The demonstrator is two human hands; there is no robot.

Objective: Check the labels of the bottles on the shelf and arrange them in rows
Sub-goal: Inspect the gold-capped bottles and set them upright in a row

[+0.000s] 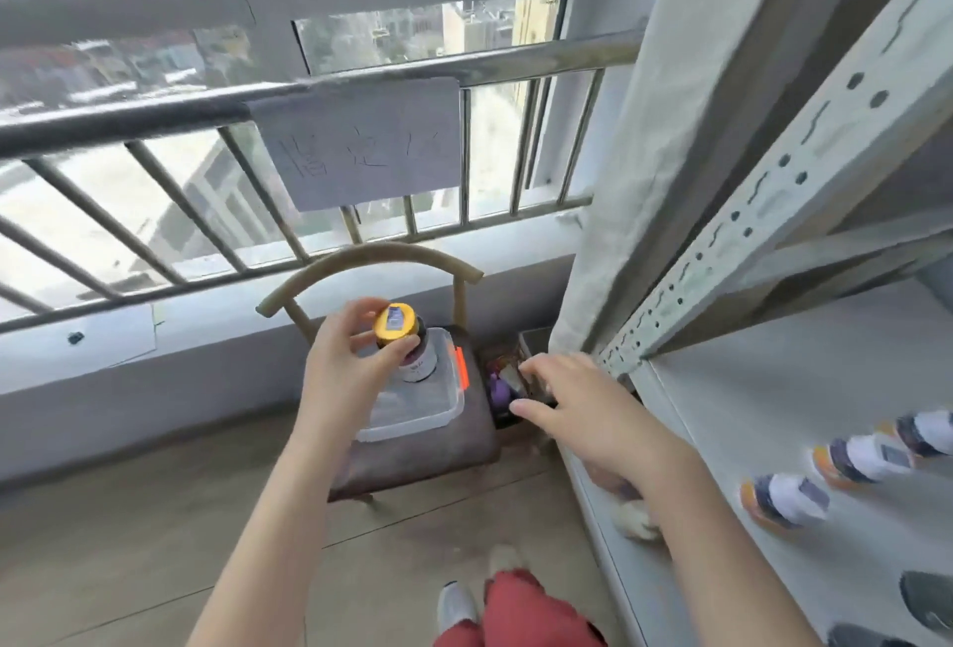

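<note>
My left hand (pixel 344 356) grips a dark bottle (pixel 412 351) with a yellow cap and white label, holding it upright by the cap above a clear plastic box (pixel 433 404) on a chair. With straight, spread fingers, my right hand (pixel 577 404) reaches over a dark bin (pixel 508 388) of items beside the shelf. Three similar bottles (pixel 856 458) with orange caps stand in a row on the white shelf board (pixel 763 388) at the right, blurred.
The chair (pixel 412 455) stands against a wall under a barred window railing (pixel 309 95) with a paper sign. A curtain (pixel 644 156) hangs beside the metal shelf upright (pixel 748 213). Dark objects (pixel 928 600) sit lower right on the shelf. My feet show at the bottom.
</note>
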